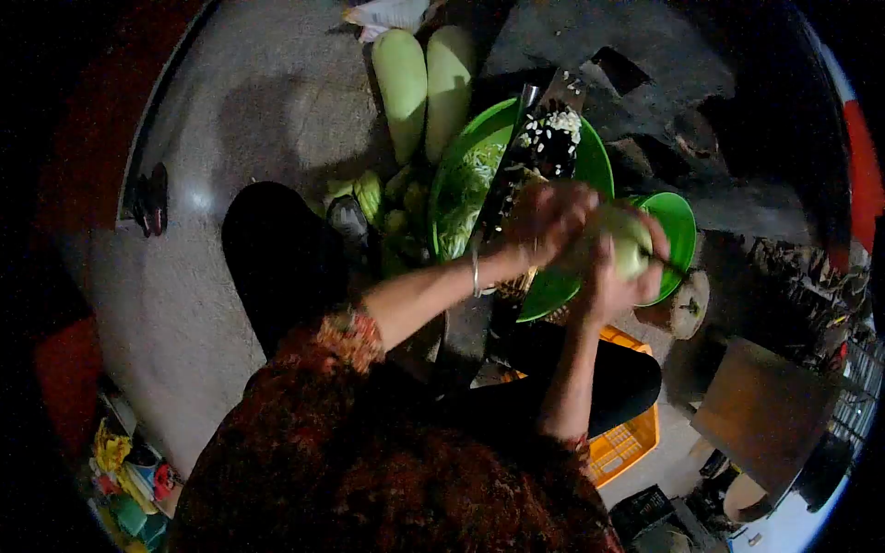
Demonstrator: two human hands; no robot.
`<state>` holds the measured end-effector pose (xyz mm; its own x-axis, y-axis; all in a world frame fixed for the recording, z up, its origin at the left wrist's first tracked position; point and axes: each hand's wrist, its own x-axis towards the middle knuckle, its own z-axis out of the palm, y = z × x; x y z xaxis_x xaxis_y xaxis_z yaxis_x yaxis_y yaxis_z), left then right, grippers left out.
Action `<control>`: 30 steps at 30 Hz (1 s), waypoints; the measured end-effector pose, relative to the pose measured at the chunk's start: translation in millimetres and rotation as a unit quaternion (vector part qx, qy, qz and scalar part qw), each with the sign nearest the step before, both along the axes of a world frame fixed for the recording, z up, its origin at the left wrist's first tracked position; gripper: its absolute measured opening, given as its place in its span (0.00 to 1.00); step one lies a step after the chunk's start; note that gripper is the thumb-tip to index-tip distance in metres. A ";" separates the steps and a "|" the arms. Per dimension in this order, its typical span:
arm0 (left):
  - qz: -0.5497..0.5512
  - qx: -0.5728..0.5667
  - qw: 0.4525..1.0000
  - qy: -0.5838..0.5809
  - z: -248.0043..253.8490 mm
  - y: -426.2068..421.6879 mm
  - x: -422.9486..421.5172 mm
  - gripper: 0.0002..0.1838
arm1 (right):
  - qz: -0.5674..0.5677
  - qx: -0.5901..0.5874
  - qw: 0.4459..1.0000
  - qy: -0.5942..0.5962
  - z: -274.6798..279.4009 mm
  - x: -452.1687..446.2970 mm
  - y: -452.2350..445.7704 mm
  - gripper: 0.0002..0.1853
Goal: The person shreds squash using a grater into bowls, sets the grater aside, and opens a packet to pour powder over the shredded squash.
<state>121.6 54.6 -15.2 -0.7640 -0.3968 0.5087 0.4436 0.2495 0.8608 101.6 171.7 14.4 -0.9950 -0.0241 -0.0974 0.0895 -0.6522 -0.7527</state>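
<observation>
My right hand (619, 281) is wrapped round a pale green, rounded piece of gourd (632, 251), held above the right side of a large green basin (601, 158). Close beside it, my left hand (553, 221) is smeared by motion, so its fingers cannot be read; a bangle circles that wrist. Under my left hand a dark board (505, 189) lies across the basin, with whitish seeds (560, 129) scattered on its far part. Pale green shreds (468, 198) lie in the basin left of the board.
Two long pale green gourds (400, 88) lie beyond the basin. A smaller green bucket (680, 241) stands to its right, near a round brownish object (687, 309). An orange crate (636, 447) sits by my right leg. Leafy green scraps (369, 195) lie near my left foot.
</observation>
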 end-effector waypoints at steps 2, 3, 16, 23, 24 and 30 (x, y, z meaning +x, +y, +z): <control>0.076 -0.038 0.996 0.023 -7.6 -8.3 -36.3 0.23 | -0.031 0.212 0.952 0.217 -2.7 -52.1 -18.6 0.20; 0.099 -0.058 0.993 0.020 -13.9 -12.2 -56.1 0.23 | -0.087 0.444 0.798 0.398 -5.1 -68.6 -25.1 0.19; -0.018 -0.001 0.999 -0.041 45.4 19.5 79.8 0.16 | 0.067 0.385 0.784 0.483 48.1 53.1 30.3 0.36; 0.031 -0.014 0.999 0.025 25.3 23.7 95.4 0.14 | 0.003 0.408 0.819 0.403 31.1 104.3 23.8 0.27; 0.033 -0.006 0.999 0.035 11.6 25.1 84.7 0.14 | -0.001 0.429 0.821 0.377 30.4 101.4 20.1 0.26; 0.054 0.027 0.998 -0.031 -7.5 -0.3 1.5 0.16 | -0.053 0.397 0.858 0.322 15.3 3.7 -23.5 0.17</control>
